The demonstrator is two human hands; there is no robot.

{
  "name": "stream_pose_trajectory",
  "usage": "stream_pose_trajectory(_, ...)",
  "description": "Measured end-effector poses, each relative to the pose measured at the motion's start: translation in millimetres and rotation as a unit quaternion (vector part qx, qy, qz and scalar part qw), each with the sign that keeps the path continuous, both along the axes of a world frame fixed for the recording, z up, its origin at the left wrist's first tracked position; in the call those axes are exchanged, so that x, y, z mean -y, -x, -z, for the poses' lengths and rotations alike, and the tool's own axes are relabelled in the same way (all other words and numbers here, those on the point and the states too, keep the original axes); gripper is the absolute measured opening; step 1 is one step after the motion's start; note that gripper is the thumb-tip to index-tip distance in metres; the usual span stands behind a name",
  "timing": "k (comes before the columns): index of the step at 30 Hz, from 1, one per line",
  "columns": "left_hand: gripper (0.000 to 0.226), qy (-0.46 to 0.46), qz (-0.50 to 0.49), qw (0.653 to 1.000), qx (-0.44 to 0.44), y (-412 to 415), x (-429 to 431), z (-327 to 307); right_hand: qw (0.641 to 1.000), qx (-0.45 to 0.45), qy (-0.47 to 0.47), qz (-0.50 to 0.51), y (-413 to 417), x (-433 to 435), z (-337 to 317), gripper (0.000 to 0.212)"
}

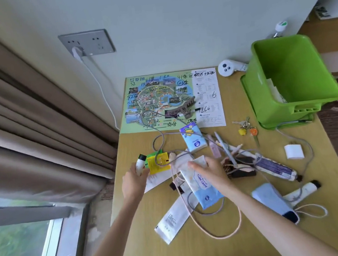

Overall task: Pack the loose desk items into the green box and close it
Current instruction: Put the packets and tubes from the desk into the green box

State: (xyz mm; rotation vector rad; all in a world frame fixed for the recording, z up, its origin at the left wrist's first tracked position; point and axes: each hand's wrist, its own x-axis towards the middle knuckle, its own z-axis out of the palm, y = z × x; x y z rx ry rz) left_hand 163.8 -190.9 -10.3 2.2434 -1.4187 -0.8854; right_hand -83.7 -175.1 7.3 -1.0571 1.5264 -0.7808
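The green box [296,99] stands open at the table's far right, on its green lid. My left hand [133,182] is shut on a small white tube with a black cap [140,163] near the table's left edge. My right hand [208,171] rests on a blue and white tissue pack [203,187] in the middle of the clutter, fingers curled over its top end. Around it lie a yellow packet [159,163], a second tissue pack [193,138], grey and pink cables, a pen [226,149], keys [245,127] and a white charger cube [294,151].
A printed map [160,101] covers the far part of the wooden table [200,251]. A white handheld device [229,68] lies by the wall. A blue pouch [275,203], a white tube [301,191] and a patterned roll [275,167] lie at the right. Curtains hang at the left.
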Motion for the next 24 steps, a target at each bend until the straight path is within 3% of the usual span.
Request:
stream_pose_trajectory(3, 0.034, -0.014, 0.036, 0.999, -0.003, -8.5, 14.9, 3.9, 0.984, -0.128, 0.067, -0.1, -22.1, -1.3, 8.7, 0.049)
stream_pose_trajectory(6, 0.044, -0.034, 0.088, 0.995, 0.015, -9.4, 30.4, 6.6, 0.939, -0.25, 0.044, -0.234, -44.4, -7.8, 14.4, 0.052)
stream_pose_trajectory(9, 0.058, -0.054, 0.148, 0.986, 0.049, -7.9, 44.1, 8.8, 0.898, -0.324, 0.058, -0.293, -63.1, -15.7, 16.3, 0.048)
stream_pose_trajectory(13, 0.076, -0.075, 0.235, 0.964, 0.103, -7.2, 56.7, 10.4, 0.866, -0.393, 0.089, -0.297, -70.6, -17.3, 12.9, 0.044)
stream_pose_trajectory(18, 0.087, -0.09, 0.271, 0.947, 0.149, -6.1, 61.7, 11.7, 0.806, -0.498, 0.118, -0.296, -59.2, -12.3, 5.2, 0.05)
stream_pose_trajectory(24, 0.076, -0.082, 0.261, 0.953, 0.128, -10.4, 63.3, 16.7, 0.769, -0.546, 0.129, -0.306, -52.9, -6.8, -6.6, 0.065)
